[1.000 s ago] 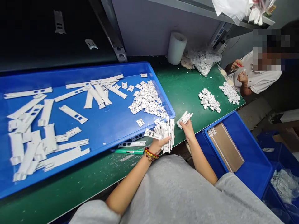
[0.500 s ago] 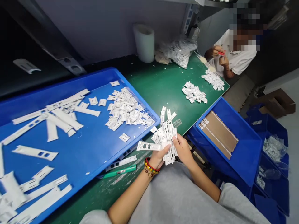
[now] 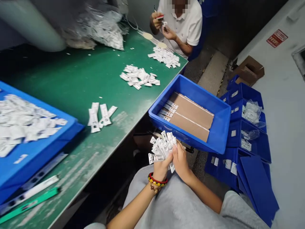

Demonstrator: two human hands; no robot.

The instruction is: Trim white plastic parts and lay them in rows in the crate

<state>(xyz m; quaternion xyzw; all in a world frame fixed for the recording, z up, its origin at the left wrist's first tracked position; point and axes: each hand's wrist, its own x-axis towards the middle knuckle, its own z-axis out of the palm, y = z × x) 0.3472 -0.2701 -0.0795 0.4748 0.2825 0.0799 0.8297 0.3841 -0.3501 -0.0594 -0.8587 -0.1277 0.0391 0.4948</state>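
Bundle [image 3: 164, 148], one, of slim white pieces, hard and plastic-looking, some slotted: lying below the centre of the frame, its ends fanning unevenly.

Left hand [image 3: 161, 169], banded at the wrist by a beaded bracelet [image 3: 157, 182] in red, black and yellow: closing round the bundle's lower part, thumb lying across it. Right hand [image 3: 181, 161]: closing on the bundle's right side, fingers curling, the two hands meeting at it.

Bench [image 3: 78, 74], green, smooth, scuffed pale along its near edge: filling the left and upper centre. It is carrying a few loose strips [image 3: 105, 114], waisted and flat, left of centre; a middle heap [image 3: 139, 77] and a far heap [image 3: 164, 56] of small white pieces; a clear, crinkled bag [image 3: 105, 28] bulging with white parts; a pale, rounded roll [image 3: 35, 27], upper left.

Tray [image 3: 69, 132], blue, smooth-walled: sitting at the left edge, holding a blurred white pile [image 3: 23, 119]. Green pen [image 3: 30, 204]: lying in the lower left corner.

Bin [image 3: 219, 127], blue, rectangular: standing right of centre, holding brown, flat cardboard [image 3: 193, 116] with slotted white strips lining its left end.

Co-worker [image 3: 182, 28], in a white collared shirt: holding a small red object [image 3: 160, 17] at the top.
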